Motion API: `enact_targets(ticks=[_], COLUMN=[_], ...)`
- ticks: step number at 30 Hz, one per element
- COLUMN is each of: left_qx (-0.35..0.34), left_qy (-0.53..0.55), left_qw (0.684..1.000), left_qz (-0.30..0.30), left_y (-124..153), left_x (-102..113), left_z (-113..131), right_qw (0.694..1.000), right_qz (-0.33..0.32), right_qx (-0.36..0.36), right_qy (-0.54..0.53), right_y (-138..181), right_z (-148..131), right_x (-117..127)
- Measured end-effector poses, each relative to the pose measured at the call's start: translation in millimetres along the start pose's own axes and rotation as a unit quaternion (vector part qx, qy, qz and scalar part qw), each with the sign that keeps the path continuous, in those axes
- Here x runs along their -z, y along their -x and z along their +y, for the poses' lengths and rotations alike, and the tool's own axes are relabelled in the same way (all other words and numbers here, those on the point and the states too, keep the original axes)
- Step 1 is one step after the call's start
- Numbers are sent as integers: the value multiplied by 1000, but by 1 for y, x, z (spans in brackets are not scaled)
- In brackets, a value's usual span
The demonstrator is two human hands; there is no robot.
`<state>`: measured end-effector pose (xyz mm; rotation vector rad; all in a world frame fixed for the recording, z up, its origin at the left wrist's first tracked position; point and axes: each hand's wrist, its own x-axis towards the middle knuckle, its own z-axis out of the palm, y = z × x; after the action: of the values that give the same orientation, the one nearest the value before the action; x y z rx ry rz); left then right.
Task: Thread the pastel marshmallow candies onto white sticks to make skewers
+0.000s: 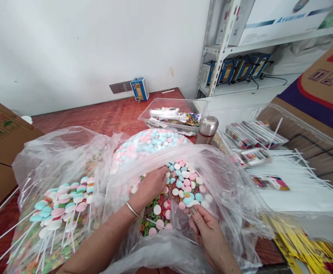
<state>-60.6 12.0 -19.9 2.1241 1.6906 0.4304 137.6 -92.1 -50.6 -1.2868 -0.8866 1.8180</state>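
Observation:
An opened clear plastic bag [220, 167] lies before me, with pink, white and blue round candies [186, 179] and small colourful ring candies [146, 219] inside. My left hand [151, 186], wearing a bracelet, reaches into it. Its fingers are drawn together at the candies, and what they hold, if anything, is hidden. Nearer to me, my right hand [208, 228] is closed in a pinch on a candy skewer [188, 199], whose blue and white pieces show past the thumb. Part of a white stick appears below that hand.
Finished candy skewers [66, 201] lie on another bag at left. Behind stand a sealed candy bag [155, 140], a clear bin [172, 102] and a steel flask [208, 129]. At right are white sticks [292, 167] and yellow packaging [303, 247]. Cardboard boxes [3, 140] flank the table.

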Motion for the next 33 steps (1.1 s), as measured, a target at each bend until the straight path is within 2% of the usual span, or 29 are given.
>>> enact_targets(ticks=[3, 6, 8, 10, 12, 14, 16, 18, 26, 33], left_qx=[-10, 32, 76, 124, 162, 179, 182, 183, 163, 159], left_qy=[-22, -7, 37, 138, 293, 439, 528, 564, 583, 546], left_qw=[1000, 999, 996, 982, 941, 880, 829, 805, 795, 822], left_qz=[14, 26, 36, 43, 42, 33, 28, 32, 32, 41], left_y=[-2, -7, -8, -7, -2, 6, 14, 20, 30, 34], left_x=[-6, -8, -5, -1, 3, 4, 4, 3, -1, -3], left_z=[1, 3, 6, 10, 14, 17, 19, 21, 27, 28], right_qw=[1000, 999, 995, 986, 975, 970, 971, 975, 982, 986], right_qz=[-5, -11, -16, -10, -2, -4, -20, -39, -51, -41], right_qx=[0, 18, 44, 77, 108, 123, 120, 109, 87, 89], right_qy=[15, 44, 90, 149, 194, 211, 205, 188, 160, 138], right_y=[-4, -4, -1, 3, 5, 6, 6, 4, 2, 5], right_z=[4, 2, -3, -10, -18, -25, -31, -35, -37, -33], right_x=[0, -1, -2, -4, -7, -10, -13, -15, -16, -16])
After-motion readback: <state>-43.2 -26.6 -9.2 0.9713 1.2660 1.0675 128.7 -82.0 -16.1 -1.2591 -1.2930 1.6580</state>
